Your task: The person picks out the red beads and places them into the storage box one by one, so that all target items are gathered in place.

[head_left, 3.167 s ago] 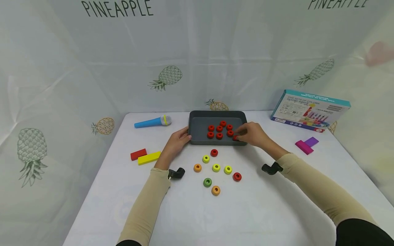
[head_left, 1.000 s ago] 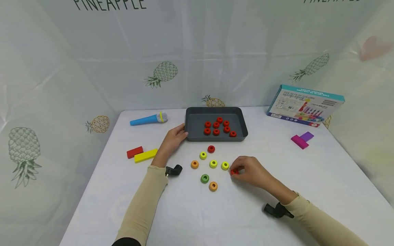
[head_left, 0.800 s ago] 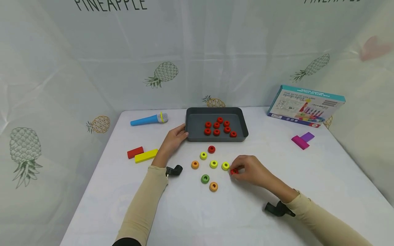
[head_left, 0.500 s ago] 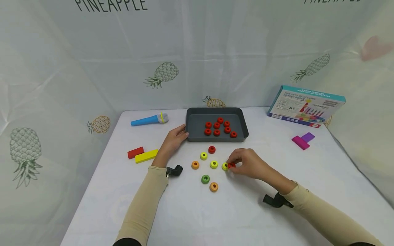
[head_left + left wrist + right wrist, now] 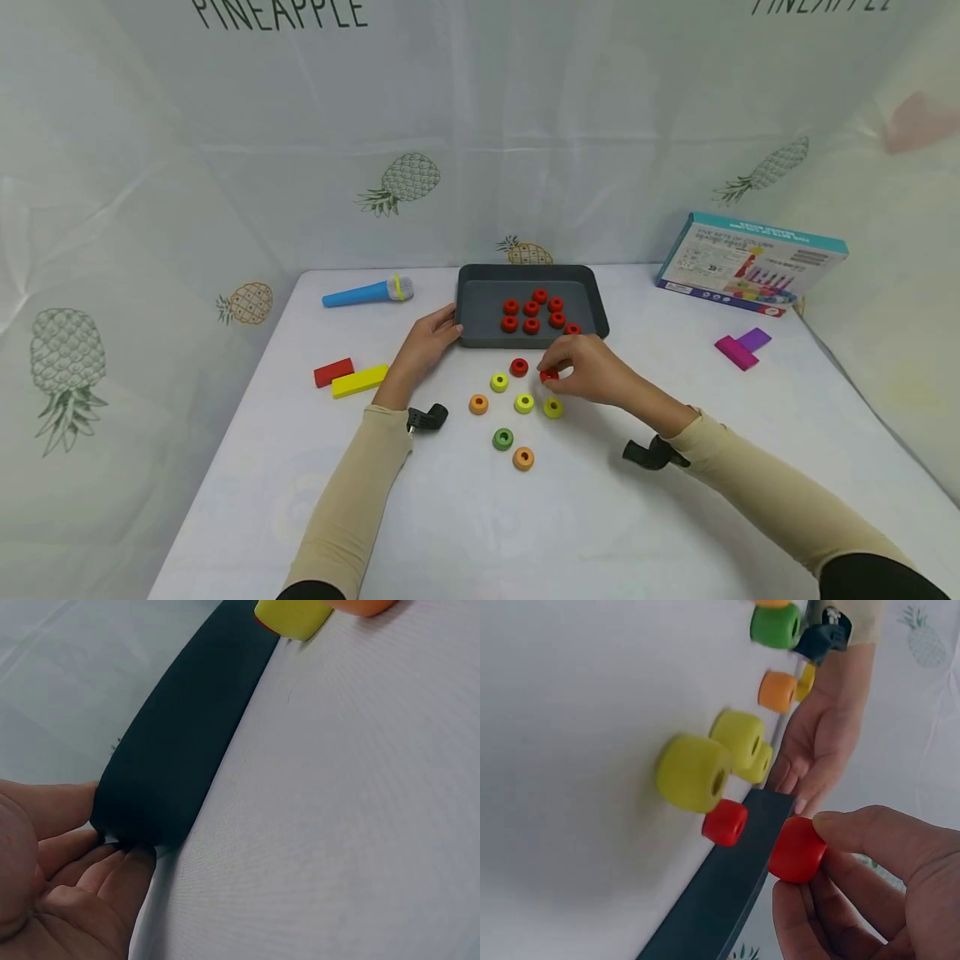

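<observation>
A dark grey tray stands near the back edge of the table, with several red beads inside on its right half. At the tray's left front corner my left hand grips the wall, thumb and fingers set against it in the left wrist view. My right hand pinches a red bead between thumb and fingers, above the table just in front of the tray. Left of that hand lies another red bead. Yellow-green beads, orange beads and a green bead lie nearer me.
On the left are a blue toy microphone, a red block and a yellow block. A cardboard box leans at the back right, with magenta and purple blocks in front. A pineapple-print sheet hangs behind.
My right hand has let go of a bead in the tray, picked up a red bead from the table's right side, and carried it up and left toward the tray. My left hand stays at the tray.
</observation>
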`<act>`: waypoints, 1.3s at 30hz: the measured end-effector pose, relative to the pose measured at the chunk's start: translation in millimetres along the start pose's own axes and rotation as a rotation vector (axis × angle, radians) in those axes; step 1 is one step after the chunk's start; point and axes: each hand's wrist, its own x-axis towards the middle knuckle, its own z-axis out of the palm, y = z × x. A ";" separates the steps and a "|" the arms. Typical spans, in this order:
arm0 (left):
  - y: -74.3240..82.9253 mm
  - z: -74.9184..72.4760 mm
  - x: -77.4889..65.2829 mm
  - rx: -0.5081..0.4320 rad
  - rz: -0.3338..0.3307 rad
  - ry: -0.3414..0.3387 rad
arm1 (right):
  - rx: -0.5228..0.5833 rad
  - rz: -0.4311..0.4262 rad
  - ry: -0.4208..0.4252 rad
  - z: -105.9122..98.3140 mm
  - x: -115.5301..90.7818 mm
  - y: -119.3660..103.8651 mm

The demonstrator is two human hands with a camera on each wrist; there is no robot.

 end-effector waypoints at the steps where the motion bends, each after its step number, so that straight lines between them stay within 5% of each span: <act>1: -0.3 -0.1 0.3 0.003 0.000 -0.001 | -0.004 -0.005 0.003 -0.3 2.8 -0.2; 39: 2.2 -2.2 -2.9 0.045 0.000 -0.004 | -0.066 0.005 -0.020 2.9 107.1 5.8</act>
